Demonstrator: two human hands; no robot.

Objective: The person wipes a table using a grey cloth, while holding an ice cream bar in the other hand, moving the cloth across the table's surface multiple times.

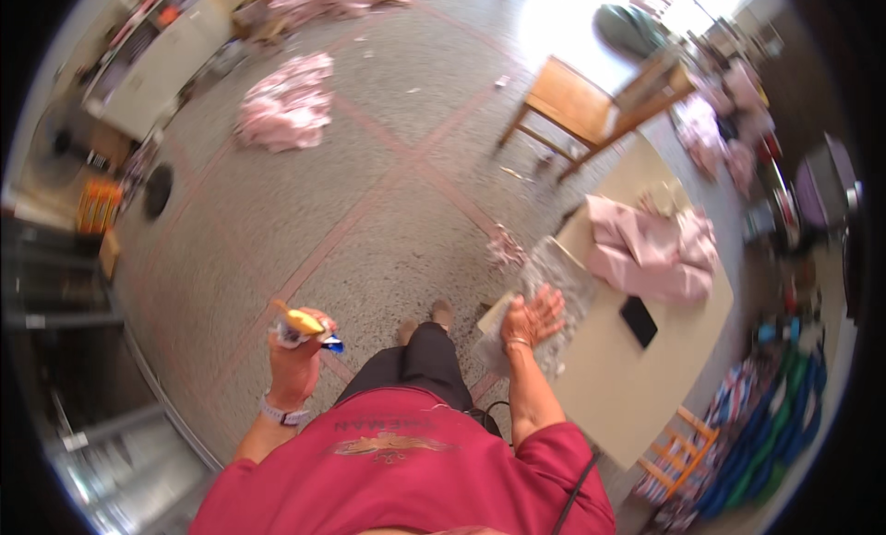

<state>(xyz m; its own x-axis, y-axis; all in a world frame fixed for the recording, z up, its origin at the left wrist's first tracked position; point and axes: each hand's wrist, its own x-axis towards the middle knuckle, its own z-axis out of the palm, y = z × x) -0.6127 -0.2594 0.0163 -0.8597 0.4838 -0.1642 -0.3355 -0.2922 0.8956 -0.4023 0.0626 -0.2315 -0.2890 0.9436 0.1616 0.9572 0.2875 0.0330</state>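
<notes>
My left hand (297, 355) is raised over the floor, its fingers wrapped round a small packet (297, 328) in white and blue. Something yellow with a brown bit at its end pokes out of the top; its exact kind is too blurred to tell. At the table's left edge, my right hand (533, 321) lies flat with fingers spread on a sheet of clear plastic (565, 281). Part of that plastic hangs over the edge. Beyond it on the table (620, 387) rests folded pink fabric (646, 254), and a black phone (639, 322) lies near the fabric.
A wooden chair (577, 106) stands past the table's far end. Pink cloth heaps (288, 103) and scraps (504, 247) are on the speckled floor. Dark glass-fronted cabinets (60, 277) line the left side. At the lower right are a small wooden stool (683, 450) and blue-green cloth (771, 443).
</notes>
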